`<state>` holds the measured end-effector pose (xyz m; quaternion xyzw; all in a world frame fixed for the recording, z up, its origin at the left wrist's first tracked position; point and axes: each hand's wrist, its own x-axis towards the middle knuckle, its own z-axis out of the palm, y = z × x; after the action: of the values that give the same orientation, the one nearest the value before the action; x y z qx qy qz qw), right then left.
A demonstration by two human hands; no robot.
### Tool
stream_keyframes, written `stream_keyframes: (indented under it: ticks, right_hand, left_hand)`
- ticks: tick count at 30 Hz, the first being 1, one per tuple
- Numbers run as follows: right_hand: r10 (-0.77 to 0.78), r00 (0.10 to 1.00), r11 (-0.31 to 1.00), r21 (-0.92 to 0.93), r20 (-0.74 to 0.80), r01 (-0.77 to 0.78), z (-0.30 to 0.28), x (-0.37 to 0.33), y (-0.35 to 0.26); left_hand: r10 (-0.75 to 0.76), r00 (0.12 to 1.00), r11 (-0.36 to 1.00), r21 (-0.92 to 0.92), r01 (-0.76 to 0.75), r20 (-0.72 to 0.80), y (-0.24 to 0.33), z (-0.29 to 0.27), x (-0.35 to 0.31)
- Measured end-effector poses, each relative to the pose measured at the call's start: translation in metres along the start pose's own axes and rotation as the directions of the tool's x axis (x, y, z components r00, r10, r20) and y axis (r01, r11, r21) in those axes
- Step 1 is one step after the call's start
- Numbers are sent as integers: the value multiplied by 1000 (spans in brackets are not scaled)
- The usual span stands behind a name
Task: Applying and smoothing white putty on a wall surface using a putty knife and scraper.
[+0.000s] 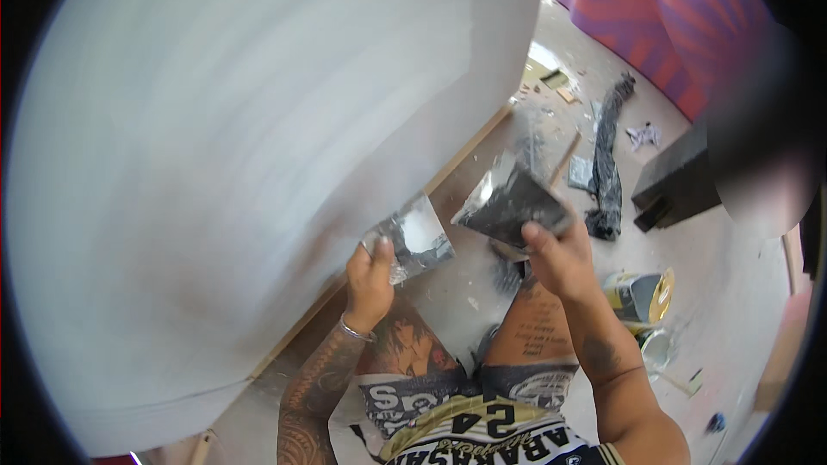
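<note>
At centre frame, your left hand grips a small scraper by its handle, blade up toward the white wall, apparently ready to spread. Just right of it, your right hand clasps a wider filler-smeared blade, tilted flat like a palette.

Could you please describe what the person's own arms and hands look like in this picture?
Both arms are bare, with no sleeves over the forearms and no gloves on the hands. The left forearm is covered in dense dark tattoo patterns, and a thin silver bracelet circles that wrist. The right forearm bears one small dark tattoo.
</note>
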<state>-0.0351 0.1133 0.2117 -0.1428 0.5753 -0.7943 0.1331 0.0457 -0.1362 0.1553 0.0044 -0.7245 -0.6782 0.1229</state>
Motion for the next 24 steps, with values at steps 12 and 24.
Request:
stream_keyframes:
  ticks: [12, 24]
  right_hand:
    - [-12, 666, 515, -567, 745, 643, 13, 47, 82]
    - [-37, 293, 394, -256, 955, 883, 13, 65, 112]
  left_hand:
    - [-467, 865, 456, -789, 412, 182, -3, -59, 11]
    - [-554, 832, 694, -553, 461, -3, -53, -75, -21]
